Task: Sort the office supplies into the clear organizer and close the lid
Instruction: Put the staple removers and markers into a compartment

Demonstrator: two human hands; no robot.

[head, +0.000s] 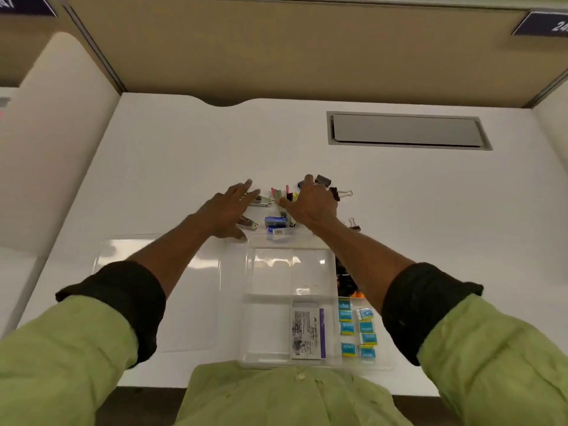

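Observation:
The clear organizer (332, 272) lies open on the white desk in front of me, its lid (196, 302) flat to the left. Inside are several small blue packets (365, 327), a white and purple box (307, 330) and dark clips (345, 282). Beyond it lies a pile: metal staple removers (261, 200), a blue staple box (275, 222), coloured markers (287, 192) and black binder clips (324, 180). My left hand (229, 212) hovers flat over the staple removers, fingers spread. My right hand (312, 201) reaches over the markers and clips; its grasp is hidden.
A grey cable hatch (405, 130) is set into the desk at the back right. Tan partition panels (276, 50) wall the desk at the back and sides. One loose binder clip (355, 224) lies right of my right wrist.

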